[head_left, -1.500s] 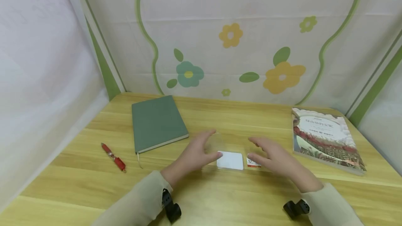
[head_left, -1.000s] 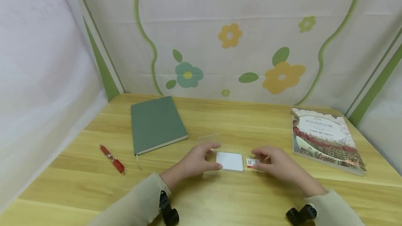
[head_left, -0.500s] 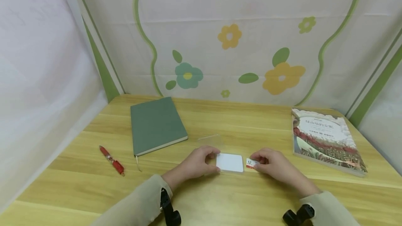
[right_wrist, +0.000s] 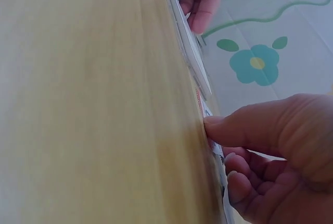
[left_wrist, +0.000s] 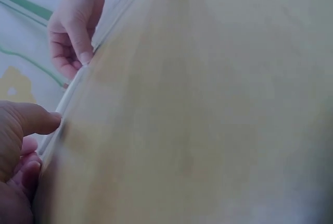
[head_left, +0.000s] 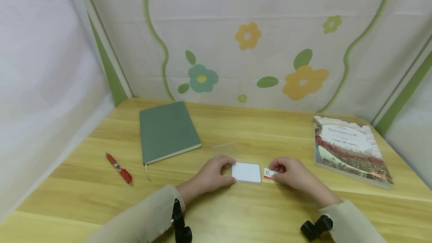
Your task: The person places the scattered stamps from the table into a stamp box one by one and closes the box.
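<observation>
A white, round-cornered flat slab (head_left: 246, 172) lies in a shallow clear plastic case on the wooden table, and the case's transparent lid (head_left: 227, 147) stands out behind its left end. My left hand (head_left: 212, 174) grips the left end of the case, thumb on the near side and fingers on the far side. Just right of the slab is a small white card (head_left: 268, 173) with a red strip and a dark U-shaped mark. My right hand (head_left: 293, 173) pinches its right end, covering part of it. In the right wrist view, the slab (right_wrist: 190, 44) appears edge-on, close over the tabletop.
A green notebook (head_left: 170, 132) with a ribbon lies back left, and a red pen (head_left: 119, 169) is left of it toward the front. On the right lies a paperback book (head_left: 351, 149). Floral fabric (head_left: 222, 59) rises behind the table.
Both hands have lowered and closed in from spread fingers: the left now grips the case's left end, the right pinches the small card. The case and card stay nearly in place.
</observation>
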`<state>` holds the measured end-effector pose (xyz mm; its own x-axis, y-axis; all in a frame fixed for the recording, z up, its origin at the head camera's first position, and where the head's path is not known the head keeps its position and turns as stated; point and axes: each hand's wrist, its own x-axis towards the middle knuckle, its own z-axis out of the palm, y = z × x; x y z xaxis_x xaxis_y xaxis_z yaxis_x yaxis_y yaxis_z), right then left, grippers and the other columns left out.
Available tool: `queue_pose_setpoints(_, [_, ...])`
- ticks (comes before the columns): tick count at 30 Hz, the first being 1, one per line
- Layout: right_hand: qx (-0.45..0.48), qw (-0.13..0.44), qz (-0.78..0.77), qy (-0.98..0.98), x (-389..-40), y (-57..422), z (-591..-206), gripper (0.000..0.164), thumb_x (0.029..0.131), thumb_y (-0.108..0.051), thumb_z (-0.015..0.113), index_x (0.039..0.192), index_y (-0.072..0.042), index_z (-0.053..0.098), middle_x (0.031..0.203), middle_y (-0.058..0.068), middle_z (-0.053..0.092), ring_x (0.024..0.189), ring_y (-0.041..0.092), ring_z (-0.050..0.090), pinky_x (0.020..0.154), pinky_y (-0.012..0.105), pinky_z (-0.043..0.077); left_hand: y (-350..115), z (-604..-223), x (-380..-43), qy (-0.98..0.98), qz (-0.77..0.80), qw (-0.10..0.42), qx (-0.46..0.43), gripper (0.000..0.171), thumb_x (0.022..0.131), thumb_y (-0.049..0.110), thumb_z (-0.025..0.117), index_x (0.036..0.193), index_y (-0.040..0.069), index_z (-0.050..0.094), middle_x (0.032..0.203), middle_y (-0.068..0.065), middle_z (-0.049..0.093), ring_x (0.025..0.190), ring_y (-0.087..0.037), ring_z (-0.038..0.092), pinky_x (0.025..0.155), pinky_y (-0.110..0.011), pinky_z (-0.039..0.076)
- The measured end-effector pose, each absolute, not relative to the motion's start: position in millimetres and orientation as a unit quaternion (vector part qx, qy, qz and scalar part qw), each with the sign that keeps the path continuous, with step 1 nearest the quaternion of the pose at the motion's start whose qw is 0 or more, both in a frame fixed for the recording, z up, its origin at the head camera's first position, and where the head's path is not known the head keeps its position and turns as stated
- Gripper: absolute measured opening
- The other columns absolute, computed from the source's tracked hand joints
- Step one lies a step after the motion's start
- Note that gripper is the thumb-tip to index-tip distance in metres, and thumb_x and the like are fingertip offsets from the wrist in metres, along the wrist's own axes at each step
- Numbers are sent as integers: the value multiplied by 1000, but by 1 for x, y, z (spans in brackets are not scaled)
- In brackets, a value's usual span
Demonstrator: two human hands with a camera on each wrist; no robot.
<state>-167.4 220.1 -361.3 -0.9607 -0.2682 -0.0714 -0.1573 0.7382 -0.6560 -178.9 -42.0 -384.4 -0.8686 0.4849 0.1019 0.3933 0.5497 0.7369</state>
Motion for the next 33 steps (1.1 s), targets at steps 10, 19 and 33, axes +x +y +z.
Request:
queue_pose_setpoints(10, [-103, 80, -351, 927, -171, 218, -359, 15, 74, -3, 70, 87, -6, 64, 77, 2, 55, 71, 16, 47, 60, 25, 40, -44, -389, -178, 879, 408, 40, 244, 40, 75, 20, 76, 111, 9, 63, 97, 3, 53, 86, -11, 47, 74, -22, 42])
queue_pose_setpoints(19, [-109, 61, -347, 930, -174, 218, -361, 12, 74, -2, 69, 82, -8, 61, 75, 2, 54, 71, 16, 47, 60, 24, 40, -41, -389, -178, 879, 410, 37, 242, 39, 75, 21, 76, 110, 9, 63, 97, 4, 54, 87, -11, 48, 75, -21, 43])
queue_pose_setpoints(33, [-151, 16, -343, 927, -171, 219, -368, 16, 73, 2, 67, 76, -12, 58, 77, 0, 53, 73, 14, 47, 62, 24, 41, -41, -391, -176, 884, 395, 40, 245, 41, 76, 21, 76, 112, 8, 63, 99, 2, 54, 81, -10, 46, 71, -21, 42])
